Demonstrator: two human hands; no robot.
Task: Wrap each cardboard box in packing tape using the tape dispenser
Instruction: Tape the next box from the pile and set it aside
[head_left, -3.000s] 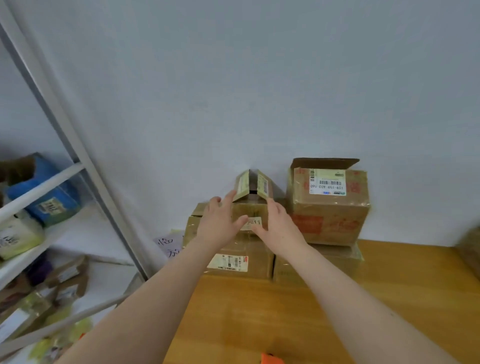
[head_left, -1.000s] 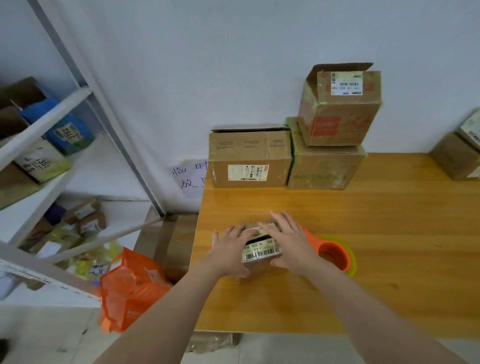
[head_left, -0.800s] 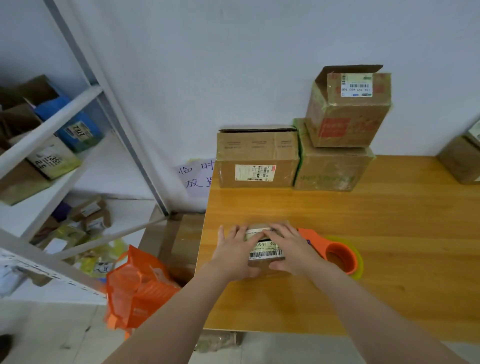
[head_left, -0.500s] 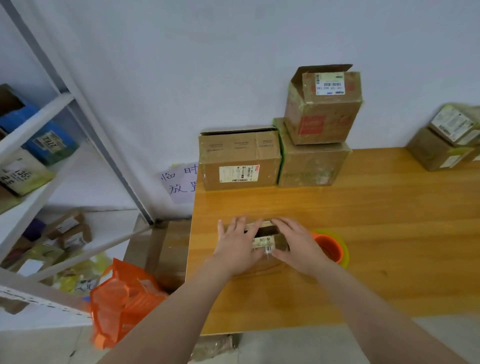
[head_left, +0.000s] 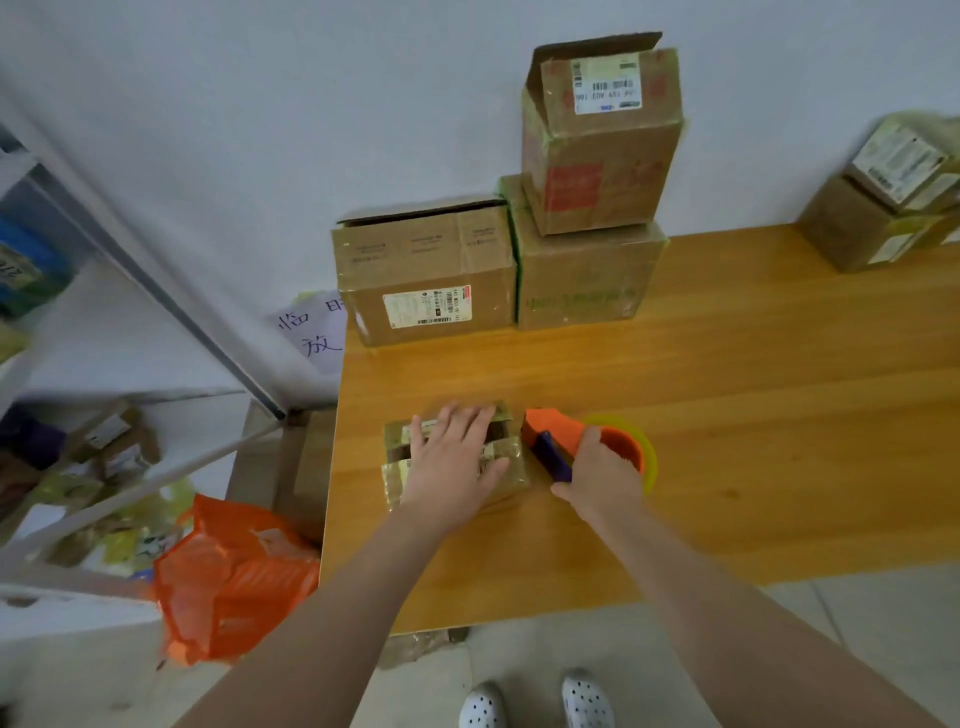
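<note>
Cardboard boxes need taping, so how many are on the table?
6: small box under the left hand; labelled box and green-printed box at the back; open-flapped box atop the latter; lower box and upper box far right. More may be hidden.

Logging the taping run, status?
Left hand flat on small box, flaps gapped. Right hand gripping tape dispenser beside it. Nothing between them.

Stockroom, stacked parcels (head_left: 597, 135), metal shelving (head_left: 171, 306)

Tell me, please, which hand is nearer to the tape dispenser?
Right. The right hand grips the tape dispenser itself; the left hand lies flat on the small box just left of it.
</note>
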